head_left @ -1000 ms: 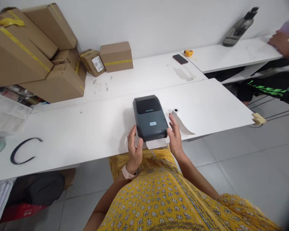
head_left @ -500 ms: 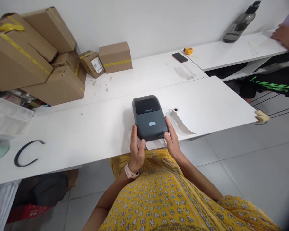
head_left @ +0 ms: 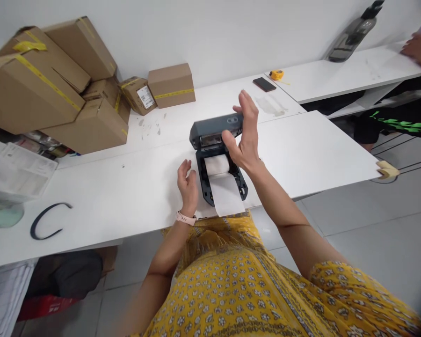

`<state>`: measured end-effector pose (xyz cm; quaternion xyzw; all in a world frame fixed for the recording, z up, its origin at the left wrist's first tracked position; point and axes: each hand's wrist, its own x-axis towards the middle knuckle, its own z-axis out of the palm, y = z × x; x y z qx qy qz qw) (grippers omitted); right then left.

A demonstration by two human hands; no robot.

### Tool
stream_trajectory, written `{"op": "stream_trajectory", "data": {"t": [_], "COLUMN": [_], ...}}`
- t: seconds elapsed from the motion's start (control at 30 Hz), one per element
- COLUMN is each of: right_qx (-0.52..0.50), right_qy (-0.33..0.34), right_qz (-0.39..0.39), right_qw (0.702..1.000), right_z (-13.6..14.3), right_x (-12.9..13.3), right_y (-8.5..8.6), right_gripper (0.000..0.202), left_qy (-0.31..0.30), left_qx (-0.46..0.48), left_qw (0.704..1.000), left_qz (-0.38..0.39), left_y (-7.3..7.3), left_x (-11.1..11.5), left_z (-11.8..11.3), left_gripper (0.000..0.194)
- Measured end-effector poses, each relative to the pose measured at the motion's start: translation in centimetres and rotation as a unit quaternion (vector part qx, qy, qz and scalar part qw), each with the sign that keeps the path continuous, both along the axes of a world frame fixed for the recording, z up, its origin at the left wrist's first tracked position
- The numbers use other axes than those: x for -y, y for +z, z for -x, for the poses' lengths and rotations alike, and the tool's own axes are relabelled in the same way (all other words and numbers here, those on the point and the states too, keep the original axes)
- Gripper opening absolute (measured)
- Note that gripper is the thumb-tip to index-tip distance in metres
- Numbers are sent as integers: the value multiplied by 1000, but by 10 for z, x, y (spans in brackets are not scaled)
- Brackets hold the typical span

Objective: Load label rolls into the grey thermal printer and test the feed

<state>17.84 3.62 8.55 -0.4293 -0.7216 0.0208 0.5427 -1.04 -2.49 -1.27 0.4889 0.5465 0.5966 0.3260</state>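
A dark grey label printer (head_left: 200,180) stands on the white table close to my body, its lid (head_left: 214,125) raised. Inside lies a white paper roll (head_left: 217,164). From it a paper strip (head_left: 227,194) runs out over the front of the printer and past the table edge. My right hand (head_left: 245,133) grips the right side of the lid, thumb at its lower edge and fingers up. Beside the printer's left side my left hand (head_left: 187,185) is open, apart from it, fingers loosely curved. A pink watch band (head_left: 185,218) is on the left wrist.
Cardboard boxes (head_left: 91,117) are stacked at the back left. A black curved band (head_left: 38,220) lies at the left. Farther back are a phone (head_left: 264,84), a yellow tape measure (head_left: 276,75) and a pump bottle (head_left: 354,35). Another person's hand (head_left: 419,49) rests at the far right.
The printer's lid has swung up, showing the paper roll inside. My right hand has risen with the lid; my left hand has moved off the printer's side. My right arm now covers the small roll.
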Motion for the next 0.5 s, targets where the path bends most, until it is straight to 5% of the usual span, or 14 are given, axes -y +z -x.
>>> {"op": "stream_trajectory", "data": {"t": [0.17, 0.33, 0.5], "right_qx": [28, 38, 25], "right_qy": [-18, 4, 7], "right_qz": [-23, 42, 37], "right_qw": [999, 998, 999], "right_z": [5, 0, -3], "right_x": [-59, -117, -117], "right_y": [26, 33, 40], "right_gripper": [64, 66, 76], "left_qy": [-31, -57, -86], "left_qx": [-13, -32, -79], "left_qw": [997, 994, 987], "left_qz": [69, 92, 114], "left_y": [-20, -19, -13], "left_x": [0, -1, -16], "left_z": [-4, -5, 4], "left_gripper": [47, 50, 63]}}
